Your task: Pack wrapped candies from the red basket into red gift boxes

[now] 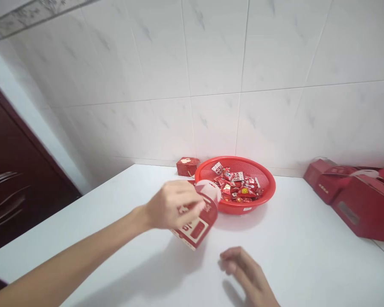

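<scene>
My left hand (177, 204) is closed on a red and white cardboard box (201, 221), which is tilted above the white table. The box has a rounded, pale pink top and printed lettering, and my fingers cover part of it. Just behind it stands a red plastic basket (235, 208) holding several red-wrapped candies (238, 187). Lower in the view, my right hand (248, 273) hovers near the tabletop, fingers loosely bent and thumb apart, with nothing in it.
A small red box (187, 166) sits against the tiled wall (147, 123), left of the basket. More red cardboard boxes (365, 209) lie at the right end of the white table (294, 247). A dark red door (16, 179) is at the far left.
</scene>
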A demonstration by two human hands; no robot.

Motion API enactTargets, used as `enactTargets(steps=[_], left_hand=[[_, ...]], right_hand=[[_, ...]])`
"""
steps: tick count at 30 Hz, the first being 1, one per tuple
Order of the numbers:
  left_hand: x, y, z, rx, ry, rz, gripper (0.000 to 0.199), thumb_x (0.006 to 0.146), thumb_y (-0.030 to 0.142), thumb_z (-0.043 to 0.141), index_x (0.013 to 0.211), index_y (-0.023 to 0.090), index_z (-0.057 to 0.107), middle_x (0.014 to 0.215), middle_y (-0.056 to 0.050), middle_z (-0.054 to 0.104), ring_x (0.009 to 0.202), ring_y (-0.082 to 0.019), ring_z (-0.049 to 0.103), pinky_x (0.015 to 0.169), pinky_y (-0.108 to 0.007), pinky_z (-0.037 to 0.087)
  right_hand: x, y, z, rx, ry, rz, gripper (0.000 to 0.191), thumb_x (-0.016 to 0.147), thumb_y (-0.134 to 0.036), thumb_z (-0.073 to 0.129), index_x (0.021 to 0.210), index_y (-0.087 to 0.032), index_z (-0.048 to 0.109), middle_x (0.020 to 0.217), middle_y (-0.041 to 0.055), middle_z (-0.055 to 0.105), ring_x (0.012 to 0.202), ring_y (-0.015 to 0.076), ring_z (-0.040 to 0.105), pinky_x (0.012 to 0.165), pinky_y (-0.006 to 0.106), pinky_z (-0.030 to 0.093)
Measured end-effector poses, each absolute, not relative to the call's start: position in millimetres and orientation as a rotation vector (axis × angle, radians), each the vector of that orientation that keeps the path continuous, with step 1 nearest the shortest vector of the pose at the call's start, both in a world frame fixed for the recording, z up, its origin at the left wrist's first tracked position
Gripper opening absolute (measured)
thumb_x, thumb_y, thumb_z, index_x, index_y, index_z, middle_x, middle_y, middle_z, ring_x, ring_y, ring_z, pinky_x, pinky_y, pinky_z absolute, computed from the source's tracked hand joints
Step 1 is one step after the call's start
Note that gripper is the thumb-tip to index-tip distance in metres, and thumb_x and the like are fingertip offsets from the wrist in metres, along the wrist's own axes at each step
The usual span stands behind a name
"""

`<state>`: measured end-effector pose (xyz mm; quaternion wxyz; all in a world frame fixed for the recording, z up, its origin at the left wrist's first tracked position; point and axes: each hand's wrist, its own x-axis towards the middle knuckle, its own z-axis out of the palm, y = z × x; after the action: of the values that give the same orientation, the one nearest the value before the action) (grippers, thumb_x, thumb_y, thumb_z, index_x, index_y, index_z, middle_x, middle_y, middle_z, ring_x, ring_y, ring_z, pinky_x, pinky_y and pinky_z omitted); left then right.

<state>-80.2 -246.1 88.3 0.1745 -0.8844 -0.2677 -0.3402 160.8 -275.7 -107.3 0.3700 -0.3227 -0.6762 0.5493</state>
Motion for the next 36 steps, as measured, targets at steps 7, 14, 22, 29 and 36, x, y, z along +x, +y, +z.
enactTargets(steps=[7, 14, 22, 29, 36], left_hand=[[-37, -256, 6, -2.776, -0.370, -0.882, 0.013, 0.084, 0.010, 0.052, 0.084, 0.016, 0.063, 0.073, -0.005, 0.069, 0.061, -0.014, 0.057, 0.069, -0.031, 0.055], [-42, -261, 10, -2.773, -0.588, -1.071, 0.023, 0.088, 0.013, 0.050, 0.106, 0.017, 0.064, 0.093, -0.010, 0.071, 0.086, -0.018, 0.065, 0.096, -0.039, 0.054], [-29, -231, 34, -3.101, -1.143, -0.769, 0.039, 0.100, 0.030, 0.038, 0.083, 0.019, 0.071, 0.098, -0.007, 0.073, 0.094, -0.020, 0.062, 0.104, -0.042, 0.041], [-37, -227, 43, -2.922, -1.591, -0.668, 0.022, 0.089, 0.036, 0.057, 0.086, 0.019, 0.069, 0.114, -0.007, 0.063, 0.082, -0.018, 0.063, 0.080, -0.034, 0.049], [-47, -244, 54, -2.990, -1.848, -0.145, 0.078, 0.079, 0.067, 0.059, 0.148, 0.033, 0.043, 0.151, -0.012, 0.039, 0.098, -0.030, 0.066, 0.078, -0.038, 0.052]], right_hand=[[175, -231, -93, -0.991, -1.235, 1.294, 0.035, 0.093, -0.057, 0.051, 0.107, -0.027, 0.060, 0.109, 0.0047, 0.065, 0.099, 0.0230, 0.059, 0.090, 0.036, 0.049], [185, -223, -84, -0.893, -1.506, 0.943, 0.043, 0.094, -0.054, 0.051, 0.126, -0.025, 0.056, 0.129, 0.0100, 0.060, 0.120, 0.0277, 0.056, 0.101, 0.044, 0.048], [192, -214, -31, -0.587, -2.146, 0.258, 0.031, 0.101, -0.039, 0.044, 0.119, -0.026, 0.065, 0.143, 0.0121, 0.053, 0.129, 0.0299, 0.053, 0.106, 0.050, 0.045], [192, -223, -23, -0.866, -1.986, 0.517, 0.019, 0.097, -0.040, 0.054, 0.089, -0.024, 0.052, 0.131, 0.0139, 0.063, 0.125, 0.0281, 0.058, 0.097, 0.042, 0.051], [211, -235, -42, -0.991, -1.917, 0.668, 0.044, 0.088, -0.051, 0.065, 0.121, -0.024, 0.052, 0.151, 0.0175, 0.049, 0.137, 0.0332, 0.049, 0.102, 0.043, 0.050]])
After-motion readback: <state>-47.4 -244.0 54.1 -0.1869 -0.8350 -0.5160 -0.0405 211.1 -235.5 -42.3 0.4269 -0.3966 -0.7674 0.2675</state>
